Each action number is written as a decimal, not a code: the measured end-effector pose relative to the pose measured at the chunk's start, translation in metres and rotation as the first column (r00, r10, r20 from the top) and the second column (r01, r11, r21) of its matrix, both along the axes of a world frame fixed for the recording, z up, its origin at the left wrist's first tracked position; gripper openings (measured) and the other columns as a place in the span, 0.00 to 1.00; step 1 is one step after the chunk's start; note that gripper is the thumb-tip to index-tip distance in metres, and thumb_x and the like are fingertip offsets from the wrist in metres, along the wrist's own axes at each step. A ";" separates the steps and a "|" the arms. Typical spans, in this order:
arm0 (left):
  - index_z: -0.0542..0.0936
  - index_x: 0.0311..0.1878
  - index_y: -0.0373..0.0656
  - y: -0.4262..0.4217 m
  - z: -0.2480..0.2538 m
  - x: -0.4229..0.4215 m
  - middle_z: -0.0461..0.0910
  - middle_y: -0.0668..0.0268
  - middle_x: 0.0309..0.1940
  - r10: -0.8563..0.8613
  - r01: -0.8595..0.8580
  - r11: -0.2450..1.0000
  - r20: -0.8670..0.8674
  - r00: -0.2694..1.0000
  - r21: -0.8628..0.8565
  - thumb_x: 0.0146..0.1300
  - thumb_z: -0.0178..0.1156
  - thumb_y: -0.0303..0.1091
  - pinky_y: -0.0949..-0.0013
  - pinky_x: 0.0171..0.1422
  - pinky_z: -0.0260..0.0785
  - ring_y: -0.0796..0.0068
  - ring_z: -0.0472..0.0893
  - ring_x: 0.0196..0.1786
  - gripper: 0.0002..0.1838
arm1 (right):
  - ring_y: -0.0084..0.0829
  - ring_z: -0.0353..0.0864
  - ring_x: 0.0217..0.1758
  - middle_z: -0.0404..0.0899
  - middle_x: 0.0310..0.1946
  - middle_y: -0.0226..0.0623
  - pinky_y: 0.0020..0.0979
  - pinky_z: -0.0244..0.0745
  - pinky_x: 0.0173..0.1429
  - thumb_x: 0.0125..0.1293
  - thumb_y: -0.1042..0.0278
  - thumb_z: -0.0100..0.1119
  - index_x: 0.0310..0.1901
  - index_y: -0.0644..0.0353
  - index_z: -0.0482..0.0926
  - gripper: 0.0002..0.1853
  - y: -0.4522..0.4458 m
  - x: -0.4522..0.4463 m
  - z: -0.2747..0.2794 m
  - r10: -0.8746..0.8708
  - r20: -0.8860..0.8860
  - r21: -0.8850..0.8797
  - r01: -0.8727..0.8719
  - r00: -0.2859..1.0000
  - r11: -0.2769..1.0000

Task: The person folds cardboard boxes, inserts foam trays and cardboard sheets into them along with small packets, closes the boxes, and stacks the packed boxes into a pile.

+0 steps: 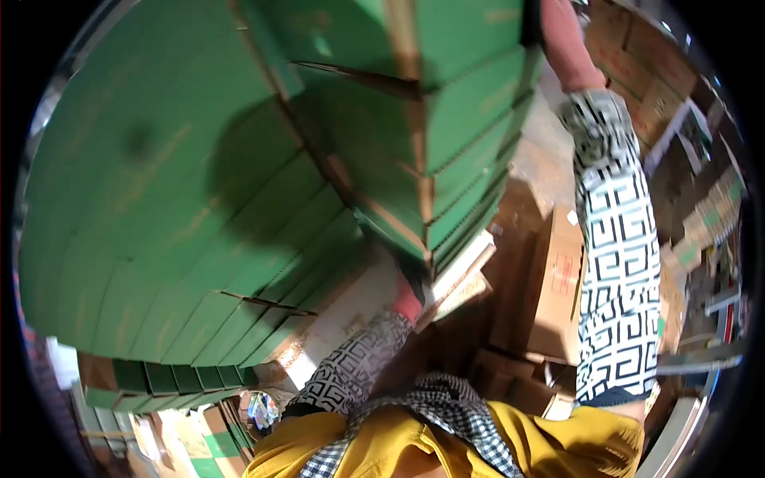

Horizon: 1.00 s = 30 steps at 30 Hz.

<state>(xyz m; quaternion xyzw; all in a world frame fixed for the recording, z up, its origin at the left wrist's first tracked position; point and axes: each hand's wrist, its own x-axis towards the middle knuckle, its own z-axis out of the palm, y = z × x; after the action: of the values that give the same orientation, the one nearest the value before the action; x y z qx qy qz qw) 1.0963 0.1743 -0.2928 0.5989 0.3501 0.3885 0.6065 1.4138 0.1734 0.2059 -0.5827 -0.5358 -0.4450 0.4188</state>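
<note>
A stack of green cardboard cartons (470, 95) stands before me, with brown edges and narrow gaps between its layers. My left hand (409, 295), in a pink glove with dark fingers, grips its lower near corner; the fingertips are hidden behind the cardboard. High on the right, my right hand (567, 44) in a pink glove holds the far side edge of the same stack, its fingers partly out of view. Both of my forearms wear black-and-white patterned sleeves (617, 263).
More green cartons (119, 199) fill the left side, right against the stack. Brown cardboard boxes (555, 279) lie below on the right, and others (637, 60) are piled at the upper right. A metal bar (701, 360) juts in at the right.
</note>
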 end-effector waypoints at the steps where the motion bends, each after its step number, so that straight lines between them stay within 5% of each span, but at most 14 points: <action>1: 0.69 0.55 0.47 -0.009 0.013 -0.005 0.73 0.62 0.42 0.007 -0.005 1.000 0.049 0.999 -0.022 0.72 0.42 0.56 0.63 0.50 0.68 0.64 0.74 0.44 0.23 | 0.56 0.45 0.76 0.39 0.75 0.55 0.38 0.50 0.76 0.58 0.78 0.57 0.75 0.53 0.43 0.46 -0.008 0.007 -0.002 0.033 -0.023 -0.047 -0.035 0.999 0.998; 3: 0.63 0.65 0.52 -0.023 0.028 -0.028 0.66 0.61 0.58 0.032 -0.017 0.992 0.115 0.993 -0.128 0.72 0.43 0.52 0.61 0.62 0.63 0.62 0.70 0.57 0.24 | 0.45 0.51 0.76 0.51 0.74 0.44 0.35 0.51 0.76 0.72 0.66 0.39 0.73 0.57 0.51 0.29 -0.028 -0.001 -0.002 0.123 0.202 0.080 -0.141 0.972 0.987; 4: 0.61 0.70 0.55 -0.030 0.035 -0.043 0.63 0.61 0.66 0.061 -0.025 0.974 0.153 0.986 -0.225 0.72 0.44 0.50 0.60 0.68 0.61 0.60 0.68 0.64 0.26 | 0.47 0.53 0.75 0.51 0.73 0.46 0.35 0.54 0.74 0.73 0.66 0.39 0.72 0.57 0.53 0.27 -0.031 -0.003 -0.003 0.114 0.131 0.092 -0.127 0.985 0.988; 5: 0.58 0.71 0.59 -0.042 0.052 -0.056 0.61 0.62 0.68 0.326 -0.102 0.729 0.212 0.921 -0.677 0.72 0.44 0.49 0.58 0.68 0.61 0.57 0.67 0.64 0.26 | 0.48 0.56 0.73 0.50 0.73 0.48 0.35 0.57 0.72 0.74 0.66 0.40 0.71 0.57 0.55 0.25 -0.029 -0.009 -0.005 0.109 0.050 0.096 -0.113 0.993 0.989; 9: 0.55 0.72 0.63 -0.064 0.083 -0.120 0.58 0.62 0.69 0.265 0.079 0.660 0.330 0.906 -0.747 0.72 0.46 0.44 0.53 0.65 0.64 0.52 0.69 0.62 0.27 | 0.44 0.51 0.76 0.49 0.74 0.46 0.32 0.49 0.76 0.76 0.64 0.35 0.73 0.57 0.51 0.26 -0.042 -0.027 -0.002 0.285 -0.024 0.076 -0.282 0.958 0.956; 11: 0.59 0.71 0.62 -0.071 0.071 -0.157 0.61 0.62 0.67 0.231 0.057 0.711 0.309 0.922 -0.701 0.70 0.49 0.47 0.51 0.63 0.66 0.54 0.71 0.60 0.27 | 0.43 0.51 0.76 0.49 0.74 0.46 0.32 0.49 0.76 0.76 0.63 0.35 0.73 0.57 0.51 0.26 -0.046 -0.030 0.001 0.293 -0.044 0.066 -0.290 0.955 0.955; 14: 0.63 0.69 0.61 -0.073 0.077 -0.193 0.64 0.62 0.65 0.393 -0.140 0.488 0.074 0.916 -0.862 0.67 0.53 0.53 0.51 0.62 0.67 0.55 0.72 0.59 0.29 | 0.43 0.50 0.76 0.48 0.74 0.46 0.32 0.49 0.76 0.77 0.63 0.34 0.73 0.58 0.51 0.26 -0.050 -0.034 0.006 0.282 -0.064 0.056 -0.278 0.957 0.959; 20: 0.68 0.66 0.61 -0.091 0.049 -0.202 0.66 0.62 0.63 0.254 -0.001 0.638 0.208 0.945 -0.770 0.62 0.58 0.57 0.53 0.57 0.70 0.55 0.73 0.57 0.30 | 0.42 0.50 0.77 0.48 0.75 0.46 0.33 0.49 0.76 0.78 0.61 0.32 0.73 0.61 0.51 0.26 -0.057 -0.043 0.013 0.238 -0.053 0.047 -0.236 0.970 0.971; 22: 0.69 0.64 0.60 -0.085 0.000 -0.205 0.66 0.61 0.63 0.042 0.070 0.875 0.218 0.975 -0.480 0.62 0.59 0.56 0.53 0.57 0.70 0.55 0.74 0.56 0.28 | 0.41 0.50 0.77 0.47 0.75 0.45 0.33 0.49 0.76 0.78 0.61 0.31 0.72 0.61 0.51 0.26 -0.056 -0.043 0.016 0.224 -0.060 0.062 -0.220 0.973 0.974; 26: 0.72 0.61 0.58 -0.092 -0.015 -0.225 0.68 0.60 0.61 0.029 0.106 0.874 0.268 0.963 -0.474 0.62 0.59 0.55 0.54 0.56 0.71 0.55 0.75 0.54 0.26 | 0.40 0.51 0.76 0.50 0.74 0.45 0.34 0.50 0.76 0.77 0.64 0.33 0.72 0.62 0.51 0.26 -0.055 -0.050 0.003 0.389 -0.293 0.101 -0.377 0.873 0.921; 27: 0.71 0.62 0.57 -0.090 0.035 -0.217 0.69 0.60 0.61 0.206 0.010 0.670 0.199 0.958 -0.742 0.63 0.59 0.55 0.55 0.57 0.71 0.55 0.75 0.55 0.27 | 0.39 0.51 0.76 0.50 0.74 0.45 0.33 0.50 0.75 0.77 0.64 0.33 0.72 0.62 0.51 0.25 -0.057 -0.056 -0.001 0.375 -0.345 0.087 -0.369 0.860 0.925; 28: 0.70 0.63 0.56 -0.087 0.093 -0.209 0.69 0.59 0.61 0.421 -0.102 0.376 0.072 0.904 -0.921 0.63 0.58 0.55 0.55 0.57 0.70 0.55 0.75 0.55 0.27 | 0.40 0.49 0.77 0.47 0.75 0.41 0.39 0.48 0.76 0.75 0.55 0.35 0.74 0.55 0.48 0.29 -0.057 -0.045 -0.007 0.373 -0.389 0.052 -0.384 0.843 0.922; 29: 0.70 0.64 0.55 -0.086 0.088 -0.213 0.69 0.59 0.62 0.418 -0.090 0.406 0.097 0.903 -0.910 0.63 0.58 0.55 0.55 0.57 0.70 0.55 0.75 0.55 0.28 | 0.41 0.48 0.77 0.44 0.76 0.37 0.44 0.47 0.76 0.74 0.45 0.38 0.76 0.47 0.45 0.34 -0.057 -0.034 -0.012 0.366 -0.432 0.018 -0.398 0.824 0.917; 30: 0.69 0.65 0.55 -0.084 0.078 -0.224 0.68 0.59 0.62 0.416 -0.077 0.432 0.122 0.901 -0.899 0.63 0.57 0.56 0.55 0.57 0.70 0.55 0.75 0.56 0.29 | 0.41 0.49 0.77 0.44 0.76 0.37 0.44 0.48 0.76 0.74 0.46 0.38 0.76 0.48 0.45 0.33 -0.058 -0.033 -0.017 0.363 -0.448 0.012 -0.400 0.817 0.916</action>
<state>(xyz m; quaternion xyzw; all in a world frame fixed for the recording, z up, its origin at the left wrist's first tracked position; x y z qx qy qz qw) 0.8722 0.0906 -0.2148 0.0705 0.4780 0.3322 0.8101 1.3812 0.1149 0.1884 -0.5657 -0.5504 -0.1857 0.5853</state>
